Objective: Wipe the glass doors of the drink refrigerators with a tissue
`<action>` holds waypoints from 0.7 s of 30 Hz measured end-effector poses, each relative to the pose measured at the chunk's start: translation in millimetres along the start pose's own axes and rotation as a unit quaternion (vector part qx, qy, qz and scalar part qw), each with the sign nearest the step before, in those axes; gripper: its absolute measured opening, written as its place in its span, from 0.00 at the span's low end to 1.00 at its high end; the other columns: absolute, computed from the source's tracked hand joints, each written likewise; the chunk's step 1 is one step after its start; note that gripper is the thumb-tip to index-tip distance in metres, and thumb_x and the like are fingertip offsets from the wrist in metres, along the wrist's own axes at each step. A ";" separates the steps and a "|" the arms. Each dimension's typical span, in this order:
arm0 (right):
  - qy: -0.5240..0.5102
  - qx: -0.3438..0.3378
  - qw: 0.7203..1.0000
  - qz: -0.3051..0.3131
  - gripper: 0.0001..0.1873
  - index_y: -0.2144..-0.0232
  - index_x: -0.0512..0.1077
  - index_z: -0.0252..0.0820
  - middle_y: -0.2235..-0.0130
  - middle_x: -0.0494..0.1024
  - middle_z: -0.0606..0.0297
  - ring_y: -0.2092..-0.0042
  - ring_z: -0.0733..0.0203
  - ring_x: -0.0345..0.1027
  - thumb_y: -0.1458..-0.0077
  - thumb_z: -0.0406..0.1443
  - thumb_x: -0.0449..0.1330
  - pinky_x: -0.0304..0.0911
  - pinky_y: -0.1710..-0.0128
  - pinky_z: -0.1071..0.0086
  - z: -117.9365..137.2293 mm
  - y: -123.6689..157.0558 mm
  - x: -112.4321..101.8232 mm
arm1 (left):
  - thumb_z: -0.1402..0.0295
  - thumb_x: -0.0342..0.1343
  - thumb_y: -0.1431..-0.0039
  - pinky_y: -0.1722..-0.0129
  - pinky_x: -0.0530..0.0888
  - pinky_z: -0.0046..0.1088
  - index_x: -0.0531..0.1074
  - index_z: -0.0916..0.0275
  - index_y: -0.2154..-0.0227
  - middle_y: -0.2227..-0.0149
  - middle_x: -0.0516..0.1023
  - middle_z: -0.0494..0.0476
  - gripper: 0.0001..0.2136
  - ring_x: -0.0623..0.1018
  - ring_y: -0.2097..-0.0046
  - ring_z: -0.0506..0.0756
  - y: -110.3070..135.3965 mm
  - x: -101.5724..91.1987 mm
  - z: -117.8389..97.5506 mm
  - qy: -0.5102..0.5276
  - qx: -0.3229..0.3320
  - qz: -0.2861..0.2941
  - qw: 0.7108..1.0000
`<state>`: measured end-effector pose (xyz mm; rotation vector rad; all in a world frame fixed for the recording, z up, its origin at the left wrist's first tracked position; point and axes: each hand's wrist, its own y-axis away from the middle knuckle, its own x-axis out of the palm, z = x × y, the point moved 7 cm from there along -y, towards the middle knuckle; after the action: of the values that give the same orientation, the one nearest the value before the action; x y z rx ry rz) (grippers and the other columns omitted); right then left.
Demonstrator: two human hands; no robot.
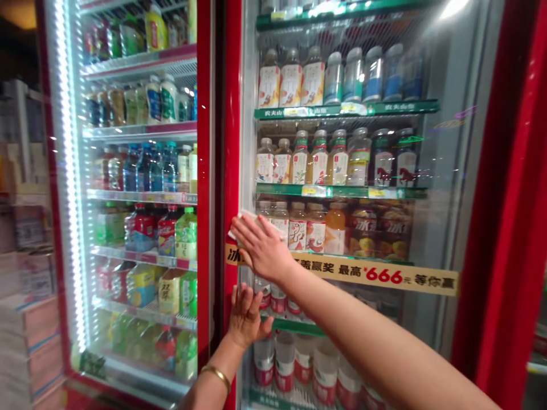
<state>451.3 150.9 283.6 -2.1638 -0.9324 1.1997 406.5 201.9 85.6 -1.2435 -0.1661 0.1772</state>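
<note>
My right hand (265, 247) reaches across from the lower right and presses a thin white cloth (280, 229) against the glass door (431, 228), close to its red left frame (233, 142). The fingers lie stretched out over the cloth and hide most of it. Just below, my left hand (247, 319), with a gold bangle at the wrist, is raised at the door's left edge. Its fingers are loosely bent and apart, with nothing in them. Whether it touches the glass I cannot tell. A yellow printed strip (371, 272) runs across the door beside my right wrist.
Behind the glass, bottles (318, 156) and cups (284, 361) stand on green-edged shelves. To the left is a second lit drinks cooler (141, 134) with a red frame and several full shelves. Stacked boxes (40, 341) stand at the far left.
</note>
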 end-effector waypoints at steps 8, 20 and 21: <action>0.045 0.061 0.997 0.035 0.33 0.22 0.52 0.55 0.21 0.54 0.71 0.19 0.54 0.42 0.25 0.45 0.50 0.36 0.19 0.44 -42.7 162.8 -30.5 | 0.62 0.57 0.35 0.19 0.48 0.50 0.46 0.59 0.22 0.18 0.42 0.63 0.42 0.48 0.19 0.63 -7.2 -1.6 -3.6 0.003 0.010 0.000 1.000; 0.141 0.151 0.978 0.014 0.38 0.22 0.50 0.59 0.21 0.55 0.73 0.18 0.57 0.30 0.28 0.48 0.54 0.26 0.20 0.53 70.1 305.4 63.4 | 0.68 0.58 0.35 0.18 0.48 0.47 0.60 0.51 0.26 0.25 0.62 0.52 0.35 0.53 0.20 0.59 -35.7 0.7 -9.7 0.052 0.021 0.077 0.995; 0.151 0.181 0.972 0.000 0.38 0.22 0.50 0.59 0.21 0.54 0.73 0.18 0.57 0.30 0.28 0.48 0.54 0.27 0.20 0.52 58.4 324.0 54.7 | 0.68 0.58 0.34 0.18 0.48 0.47 0.60 0.52 0.26 0.25 0.61 0.52 0.34 0.53 0.20 0.59 -36.0 0.7 -10.0 0.056 0.019 0.076 0.995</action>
<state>526.9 -11.3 2.0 -1.9740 -0.5356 0.9212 410.9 181.7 116.7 -1.2245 0.0297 0.2404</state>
